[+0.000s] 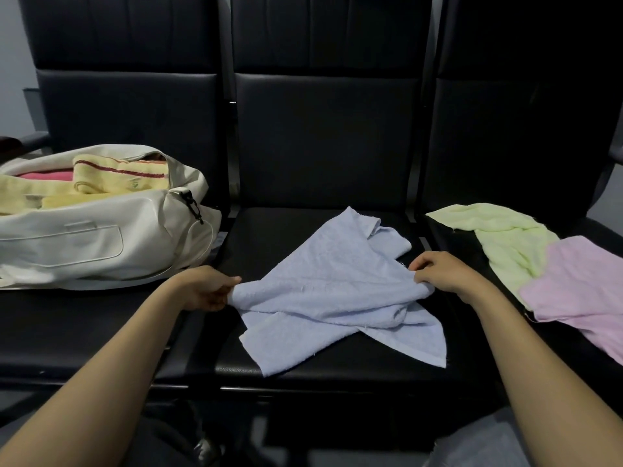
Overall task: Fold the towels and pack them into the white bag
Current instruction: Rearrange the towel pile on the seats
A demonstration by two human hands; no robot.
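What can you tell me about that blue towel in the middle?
The blue towel is pale, fuzzy terry cloth with a hemmed edge and loose threads. It lies crumpled on the middle black seat, its layers crossing and one corner pointing to the back. The left hand pinches its left edge; the right hand grips its right edge. It touches no other towel.

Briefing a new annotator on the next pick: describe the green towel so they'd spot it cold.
Take the row of black seats and go to the rightmost one, far from the white bag. Two towels lie there; the light green towel is the rear one, its near end under the pink towel. It is the only green cloth in view.
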